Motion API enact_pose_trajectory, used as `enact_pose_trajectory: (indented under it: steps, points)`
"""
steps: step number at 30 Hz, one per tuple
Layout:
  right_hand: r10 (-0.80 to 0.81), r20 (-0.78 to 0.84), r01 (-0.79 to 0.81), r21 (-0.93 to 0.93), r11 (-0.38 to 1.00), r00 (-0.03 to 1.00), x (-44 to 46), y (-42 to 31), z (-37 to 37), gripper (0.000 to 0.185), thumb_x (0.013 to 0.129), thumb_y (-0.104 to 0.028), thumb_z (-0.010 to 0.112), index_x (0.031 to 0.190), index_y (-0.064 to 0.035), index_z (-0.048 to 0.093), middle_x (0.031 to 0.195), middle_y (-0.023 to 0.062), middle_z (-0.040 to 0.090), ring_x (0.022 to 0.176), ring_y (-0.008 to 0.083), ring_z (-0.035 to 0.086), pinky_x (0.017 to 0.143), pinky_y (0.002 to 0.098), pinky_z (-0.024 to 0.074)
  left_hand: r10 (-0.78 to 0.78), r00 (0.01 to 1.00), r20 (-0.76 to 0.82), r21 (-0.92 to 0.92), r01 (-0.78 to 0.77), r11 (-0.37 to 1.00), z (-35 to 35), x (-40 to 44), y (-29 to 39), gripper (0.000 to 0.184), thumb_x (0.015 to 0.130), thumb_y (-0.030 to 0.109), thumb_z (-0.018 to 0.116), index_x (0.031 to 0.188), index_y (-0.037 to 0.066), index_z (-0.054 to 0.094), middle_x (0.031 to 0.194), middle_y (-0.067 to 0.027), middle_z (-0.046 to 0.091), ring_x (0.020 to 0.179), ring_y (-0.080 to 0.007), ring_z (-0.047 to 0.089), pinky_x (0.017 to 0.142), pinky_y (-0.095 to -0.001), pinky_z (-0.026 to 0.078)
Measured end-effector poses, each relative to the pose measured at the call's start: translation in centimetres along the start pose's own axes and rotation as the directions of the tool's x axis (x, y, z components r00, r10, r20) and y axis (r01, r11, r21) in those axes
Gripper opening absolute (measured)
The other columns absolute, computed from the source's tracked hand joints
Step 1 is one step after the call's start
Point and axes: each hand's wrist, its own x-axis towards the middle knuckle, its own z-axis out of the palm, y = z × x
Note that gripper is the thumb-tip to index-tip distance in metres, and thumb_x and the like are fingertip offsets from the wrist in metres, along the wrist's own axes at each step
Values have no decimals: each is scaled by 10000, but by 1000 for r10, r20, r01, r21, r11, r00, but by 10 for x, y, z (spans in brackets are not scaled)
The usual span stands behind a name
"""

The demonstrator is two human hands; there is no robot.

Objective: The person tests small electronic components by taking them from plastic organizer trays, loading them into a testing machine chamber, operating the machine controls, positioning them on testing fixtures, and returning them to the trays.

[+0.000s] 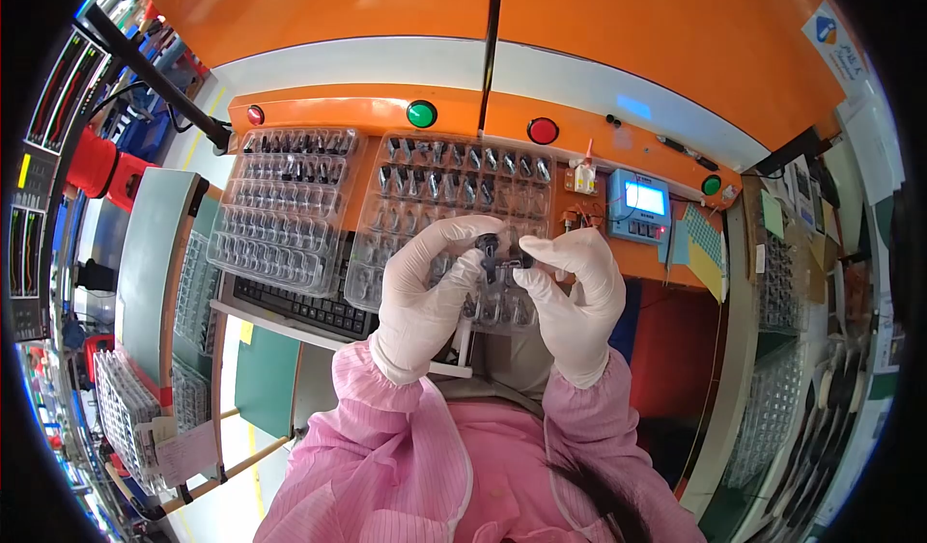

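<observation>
Both hands wear white gloves and are raised in front of the trays. My left hand [425, 297] pinches a small black part [491, 251] between thumb and forefinger. Close on its right, my right hand [576, 297] has thumb and forefinger curled around a small dark piece [522, 258], which touches or nearly touches the black part. Behind and below the hands lies a clear plastic tray [386, 217] with rows of dark parts in its upper pockets. A second clear tray [280, 205] stands to the left, with dark parts in its upper rows.
A keyboard [290, 304] lies partly under the trays. Round green [421, 113] and red [543, 131] buttons line the orange panel. A blue device [639, 205] with a lit screen stands right of the trays. Stacked clear trays [126, 413] are at the lower left.
</observation>
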Motion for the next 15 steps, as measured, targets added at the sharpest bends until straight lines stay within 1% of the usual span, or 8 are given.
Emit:
enact_pose_trajectory:
  steps: [3,6,7,9,11,13,14,15]
  points:
    - [97,126,-114,137,984,987,-2,-6,-4,269,691,57,748,930,-22,655,838,33,586,721,106,509,620,237,387,-6,1000,6,-32,6,999,-3,1,-1,219,917,36,564,1131,-2,592,1052,-69,631,977,-125,561,885,-269,438]
    - [187,141,-216,235,948,972,-3,-15,-13,235,697,71,706,908,-14,647,854,47,593,750,117,520,656,243,406,57,998,10,-105,-55,993,-7,2,-1,261,893,-59,516,1134,-5,601,1087,-79,633,992,-129,576,902,-257,432]
    - [222,159,-261,293,920,962,-2,-17,-13,219,701,78,685,897,-10,644,862,55,596,764,122,526,674,246,416,71,997,-4,-86,-71,994,-11,3,-2,261,893,-59,516,1134,-5,601,1087,-79,633,992,-129,576,902,-257,432]
    - [240,50,-245,254,936,969,-2,-16,-15,185,718,61,629,891,-3,626,890,77,596,827,149,552,750,264,445,66,998,8,6,-66,998,-24,4,-1,262,901,-51,499,1140,-7,595,1112,-79,624,1015,-135,575,913,-261,430]
    - [128,19,-129,79,988,992,2,-11,-24,183,731,38,622,907,-13,611,909,78,599,856,161,571,762,265,469,101,995,22,146,-103,984,-39,8,14,266,905,-40,486,1145,-2,594,1113,-82,624,1027,-141,575,916,-271,435]
    - [407,6,-393,275,877,913,11,-23,-27,128,801,-8,532,913,-17,594,954,98,602,816,145,572,649,246,474,233,969,87,220,-247,944,-69,16,15,273,924,27,527,1189,31,589,1060,-48,623,977,-118,586,844,-257,463]
    - [427,51,-423,277,862,903,13,-6,-41,219,780,26,611,995,-11,596,889,76,623,778,143,593,614,221,496,272,962,16,293,-265,919,-84,17,25,273,924,27,527,1189,31,589,1060,-48,623,977,-118,586,844,-257,463]
    - [395,86,-403,253,880,915,21,-7,-47,197,829,-4,543,1021,-11,591,950,87,607,769,134,570,641,237,475,174,984,23,225,-175,959,-98,20,34,269,907,32,543,1171,29,594,1049,-56,631,933,-123,601,823,-268,476]
